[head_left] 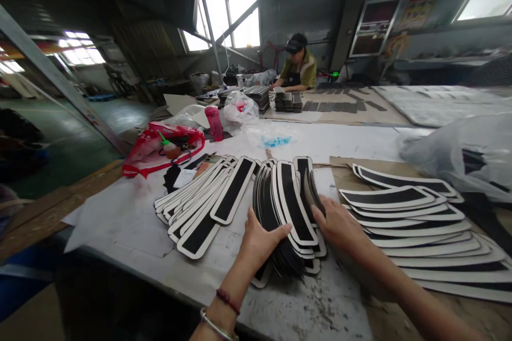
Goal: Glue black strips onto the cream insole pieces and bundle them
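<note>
Strips (234, 190) form three piles (386, 197). Half-curled left hand (261, 241) holds the middle pile (295, 200); right hand (335, 221), bent, touches its edge, grip unclear.

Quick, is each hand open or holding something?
Left hand: spread against the middle stack of strips; whether it grips cannot be told.
Right hand: against that stack's right side; grip likewise cannot be told.

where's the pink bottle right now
In the head view, the pink bottle is left of centre, beyond the hands, between the red bag on its left and a whitish plastic bag on its right.
</note>
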Action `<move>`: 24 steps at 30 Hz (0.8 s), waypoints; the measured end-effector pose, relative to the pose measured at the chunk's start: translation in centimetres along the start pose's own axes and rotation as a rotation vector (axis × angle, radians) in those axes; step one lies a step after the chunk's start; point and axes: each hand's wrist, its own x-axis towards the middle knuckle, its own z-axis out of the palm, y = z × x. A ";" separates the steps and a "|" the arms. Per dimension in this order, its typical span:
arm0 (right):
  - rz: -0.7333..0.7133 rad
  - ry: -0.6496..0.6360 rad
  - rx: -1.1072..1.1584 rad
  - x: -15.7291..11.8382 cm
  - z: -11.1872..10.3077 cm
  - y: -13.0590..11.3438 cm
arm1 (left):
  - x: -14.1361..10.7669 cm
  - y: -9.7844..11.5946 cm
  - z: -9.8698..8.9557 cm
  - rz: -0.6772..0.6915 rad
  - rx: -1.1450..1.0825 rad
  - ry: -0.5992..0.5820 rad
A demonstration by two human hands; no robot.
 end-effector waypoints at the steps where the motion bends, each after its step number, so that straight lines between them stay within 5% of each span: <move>1: 0.016 0.111 -0.003 0.0 -0.3 -0.4 | -0.1 0.3 0.3 -0.021 0.025 0.002; 3: -0.037 0.214 0.027 0.1 -0.9 -1.5 | -0.4 0.8 1.0 -0.057 0.086 0.019; 9: -0.103 0.034 0.042 1.4 -1.8 -4.1 | -1.5 2.1 2.5 -0.009 0.116 -0.007; 19: -0.136 0.011 -0.201 1.4 -3.0 -4.1 | -1.4 0.5 0.0 -0.095 -0.285 -0.014; 24: -0.080 -0.205 0.213 0.9 -3.6 -5.4 | -3.0 2.4 1.5 -0.013 0.038 0.051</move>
